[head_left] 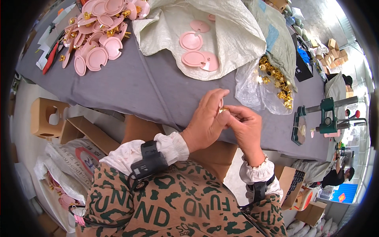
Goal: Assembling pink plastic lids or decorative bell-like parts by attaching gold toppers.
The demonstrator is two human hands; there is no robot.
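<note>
My left hand [206,120] is closed on a pink round lid [221,103], seen nearly edge-on between thumb and fingers. At its face, my right hand [245,125] pinches a small gold knob [225,109], mostly hidden by the fingertips; whether it is attached to the lid I cannot tell. Beyond my hands, several loose pink lids [191,41] with a notch in the rim lie on a white woven sack [166,35]. To the right, a clear plastic bag [246,89] holds many gold knobs [285,94]. A heap of pink lids [96,58], many with gold knobs, is at the far left.
Red-handled pliers [50,59] lie left of the heap on the grey tablecloth [158,94]. A green hand press [327,114] stands at the right end. Cardboard boxes [89,132] and a filled sack [75,158] are on the floor at left. A person [335,175] works further off at right.
</note>
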